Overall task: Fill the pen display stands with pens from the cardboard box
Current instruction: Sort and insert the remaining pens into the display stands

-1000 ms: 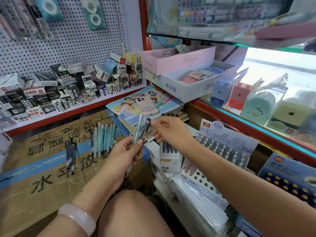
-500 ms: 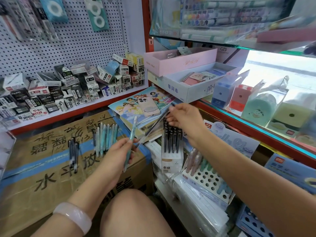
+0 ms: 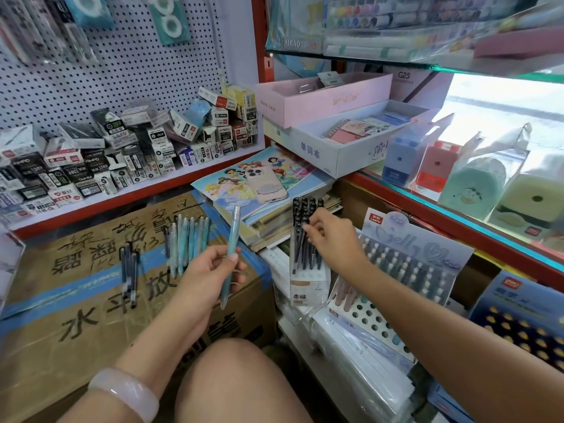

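My left hand (image 3: 210, 271) grips one light blue pen (image 3: 232, 236) upright over the taped cardboard box (image 3: 76, 303). On the box top lie a row of several pale blue pens (image 3: 187, 239) and a few dark pens (image 3: 129, 271). My right hand (image 3: 331, 236) pinches a black pen (image 3: 300, 248) among the black pens standing in a small white display stand (image 3: 306, 293). To its right stands a perforated pastel pen stand (image 3: 396, 270) with a blue backing card, partly filled, with open holes at its front.
A phone (image 3: 265, 184) lies on a stack of colouring books (image 3: 232, 190) behind the box. Small refill boxes (image 3: 122, 154) crowd the pegboard shelf. Trays and pencil sharpeners (image 3: 433, 163) fill the right shelf. A blue stand (image 3: 518, 319) sits far right; my knee (image 3: 238, 383) is below.
My right hand took the dark pen from my left hand and carried it right to the black pen stand. My left hand now holds only the light blue pen.
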A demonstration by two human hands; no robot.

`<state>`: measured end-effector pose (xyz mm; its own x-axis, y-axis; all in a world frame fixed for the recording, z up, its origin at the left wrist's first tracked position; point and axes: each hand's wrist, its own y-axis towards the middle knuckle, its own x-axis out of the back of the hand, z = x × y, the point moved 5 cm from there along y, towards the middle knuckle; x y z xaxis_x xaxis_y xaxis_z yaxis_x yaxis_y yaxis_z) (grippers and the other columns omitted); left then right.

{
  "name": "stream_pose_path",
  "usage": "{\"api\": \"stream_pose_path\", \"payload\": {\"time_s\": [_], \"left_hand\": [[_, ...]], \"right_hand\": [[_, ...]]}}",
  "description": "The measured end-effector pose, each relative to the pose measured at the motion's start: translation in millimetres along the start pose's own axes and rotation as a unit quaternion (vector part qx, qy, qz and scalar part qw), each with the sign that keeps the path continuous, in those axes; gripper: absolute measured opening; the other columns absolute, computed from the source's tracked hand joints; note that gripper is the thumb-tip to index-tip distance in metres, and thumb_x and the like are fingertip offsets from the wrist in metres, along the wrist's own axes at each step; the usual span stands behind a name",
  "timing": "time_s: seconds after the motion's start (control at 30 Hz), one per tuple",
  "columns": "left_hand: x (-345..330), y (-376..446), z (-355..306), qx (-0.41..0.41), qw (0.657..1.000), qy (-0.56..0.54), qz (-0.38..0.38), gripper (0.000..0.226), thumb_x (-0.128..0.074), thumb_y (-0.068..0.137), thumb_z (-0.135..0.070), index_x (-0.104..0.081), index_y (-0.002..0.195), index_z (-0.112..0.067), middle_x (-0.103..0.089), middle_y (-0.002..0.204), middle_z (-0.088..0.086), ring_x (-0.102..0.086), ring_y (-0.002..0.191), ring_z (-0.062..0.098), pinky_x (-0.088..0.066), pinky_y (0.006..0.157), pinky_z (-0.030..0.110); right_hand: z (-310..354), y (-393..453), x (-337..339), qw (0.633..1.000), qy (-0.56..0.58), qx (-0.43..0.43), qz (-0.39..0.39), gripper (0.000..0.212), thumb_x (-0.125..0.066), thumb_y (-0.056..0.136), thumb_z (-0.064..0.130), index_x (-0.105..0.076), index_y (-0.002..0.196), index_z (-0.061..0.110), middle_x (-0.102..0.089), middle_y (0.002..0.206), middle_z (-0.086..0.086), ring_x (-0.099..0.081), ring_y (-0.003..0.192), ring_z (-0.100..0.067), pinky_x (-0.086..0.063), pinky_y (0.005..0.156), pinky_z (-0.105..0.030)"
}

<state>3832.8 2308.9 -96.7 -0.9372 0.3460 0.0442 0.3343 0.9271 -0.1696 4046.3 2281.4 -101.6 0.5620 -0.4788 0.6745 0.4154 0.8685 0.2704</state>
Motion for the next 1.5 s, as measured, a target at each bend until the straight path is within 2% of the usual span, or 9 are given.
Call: {"api": "stream_pose_path", "payload": {"time_s": [0.53,0.7,0.8,0.9,1.17,1.27,1.37,1.43,1.5], "left_hand": [[-4.0,-0.9,4.4,0.005,1.000,0.001,0.012,0.012,-0.049,0.092,-0.007,-0.059,0.098,-0.011,-0.063,0.078,0.005,-0.065,0.061,0.011,-0.054,0.067,0.027],[-9.9,-2.6,-3.5,-0.018,0.999,0.023,0.029,0.012,-0.050,0.093,-0.006,-0.059,0.099,-0.009,-0.065,0.078,0.006,-0.065,0.061,0.009,-0.056,0.065,0.024],[-19.9,-5.5,-7.0,-0.025,0.998,0.030,0.047,0.010,-0.050,0.092,-0.005,-0.059,0.098,-0.007,-0.064,0.075,0.005,-0.064,0.059,0.009,-0.055,0.064,0.024],[-33.6,-10.8,-8.9,-0.027,0.997,0.025,0.067,0.007,-0.051,0.092,-0.003,-0.057,0.095,-0.004,-0.063,0.073,0.006,-0.063,0.056,0.009,-0.053,0.060,0.023],[-59.7,-20.7,-13.9,-0.048,0.994,0.024,0.097,0.007,-0.052,0.091,-0.003,-0.058,0.092,-0.007,-0.063,0.068,0.004,-0.062,0.054,0.010,-0.050,0.054,0.022],[-72.7,-25.1,-16.9,-0.042,0.992,0.027,0.120,0.012,-0.053,0.091,-0.005,-0.060,0.099,-0.009,-0.067,0.078,0.005,-0.066,0.064,0.010,-0.052,0.058,0.020],[-79.2,-25.4,-14.1,-0.039,0.985,0.102,0.135,0.021,-0.057,0.090,-0.015,-0.061,0.109,-0.024,-0.067,0.099,0.001,-0.064,0.087,0.009,-0.052,0.068,0.018],[-77.5,-23.3,-10.5,-0.044,0.975,0.170,0.136,0.028,-0.057,0.090,-0.023,-0.056,0.118,-0.028,-0.062,0.106,-0.007,-0.060,0.088,0.000,-0.049,0.070,0.016],[-71.5,-18.2,-4.8,-0.060,0.946,0.291,0.134,0.040,-0.056,0.090,-0.030,-0.048,0.130,-0.029,-0.057,0.117,-0.007,-0.056,0.100,0.004,-0.043,0.080,0.019]], "right_hand": [[-12.9,-2.4,-24.8,0.995,-0.078,-0.004,0.062,0.016,-0.053,0.094,0.023,-0.056,0.092,0.008,-0.066,0.084,-0.014,-0.061,0.080,-0.028,-0.053,0.074,-0.043],[-8.3,-2.4,-9.8,0.992,-0.102,-0.018,0.069,0.020,-0.057,0.092,0.030,-0.062,0.095,0.011,-0.068,0.087,-0.007,-0.063,0.082,-0.020,-0.053,0.075,-0.034],[13.4,-1.8,15.6,0.998,0.043,-0.029,0.017,0.019,-0.053,0.094,0.030,-0.063,0.094,0.014,-0.069,0.082,-0.002,-0.065,0.077,-0.014,-0.055,0.074,-0.028],[41.1,-5.9,24.2,0.970,0.229,-0.044,0.071,0.016,-0.054,0.093,0.027,-0.064,0.096,0.014,-0.071,0.084,-0.003,-0.067,0.076,-0.011,-0.057,0.070,-0.022],[53.9,-19.5,42.3,0.949,0.285,-0.043,0.127,0.008,-0.062,0.089,0.018,-0.063,0.093,0.012,-0.069,0.079,-0.005,-0.067,0.070,-0.009,-0.056,0.068,-0.019],[46.7,-24.8,56.7,0.954,0.273,-0.051,0.114,0.014,-0.063,0.088,0.016,-0.062,0.098,0.006,-0.071,0.084,-0.011,-0.067,0.069,-0.009,-0.056,0.067,-0.017],[32.6,-29.0,84.9,0.967,0.244,-0.054,0.051,0.016,-0.063,0.088,0.017,-0.063,0.099,0.006,-0.072,0.085,-0.010,-0.068,0.069,-0.011,-0.056,0.068,-0.019],[19.5,-35.3,105.4,0.977,0.205,-0.051,0.010,0.012,-0.063,0.088,0.020,-0.063,0.096,0.010,-0.072,0.083,-0.006,-0.068,0.071,-0.011,-0.056,0.070,-0.019],[4.1,-44.9,118.7,0.990,0.131,-0.042,-0.015,0.011,-0.062,0.088,0.023,-0.062,0.094,0.014,-0.070,0.082,0.000,-0.067,0.073,-0.008,-0.054,0.070,-0.017]]}}
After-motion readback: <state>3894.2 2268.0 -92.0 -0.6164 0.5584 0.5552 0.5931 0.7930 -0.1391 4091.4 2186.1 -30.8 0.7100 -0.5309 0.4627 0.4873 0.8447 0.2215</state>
